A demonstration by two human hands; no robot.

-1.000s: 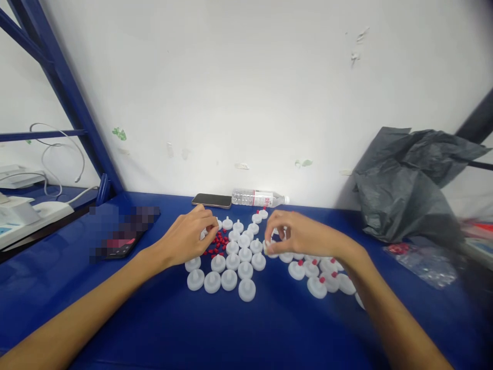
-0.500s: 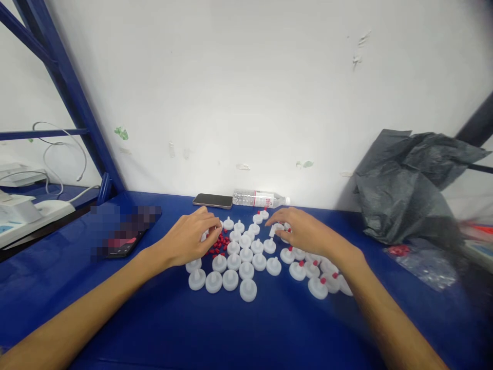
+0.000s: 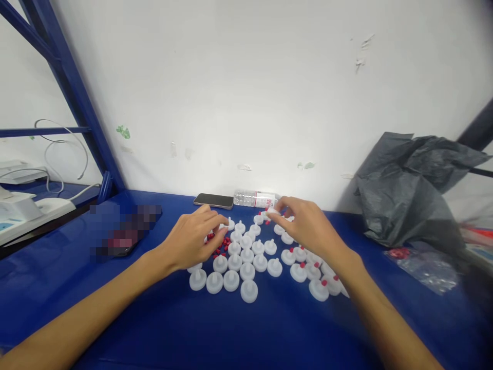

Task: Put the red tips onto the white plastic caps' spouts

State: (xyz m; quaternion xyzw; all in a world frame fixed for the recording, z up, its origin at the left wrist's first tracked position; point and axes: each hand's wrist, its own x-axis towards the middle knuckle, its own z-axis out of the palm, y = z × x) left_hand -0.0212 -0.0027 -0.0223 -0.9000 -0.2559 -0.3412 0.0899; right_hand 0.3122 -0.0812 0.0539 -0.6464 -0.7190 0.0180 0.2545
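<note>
Many white round plastic caps with a short upright stem (image 3: 249,291) stand on the blue table (image 3: 192,329). My left hand (image 3: 196,237) hovers over a pile of small red plugs (image 3: 221,246), fingers curved and thumb a little apart. Its fingertips are beside a white cap (image 3: 230,224), and I see nothing held. My right hand (image 3: 304,221) pinches a white cap (image 3: 272,211) between thumb and fingers, above the back of the group. Below my right wrist are several white caps with red tips (image 3: 298,272), partly hidden by the forearm.
Against the wall lie a phone (image 3: 213,200) and a clear water bottle (image 3: 246,198). A dark, partly blurred object (image 3: 129,236) lies at left. At right are a grey plastic bag (image 3: 404,185) and a clear bag (image 3: 427,270). A blue metal frame (image 3: 73,87) rises at left.
My right hand has moved back and slightly up with a white cap in its fingers. My left hand has shifted a little to the right over the red plugs.
</note>
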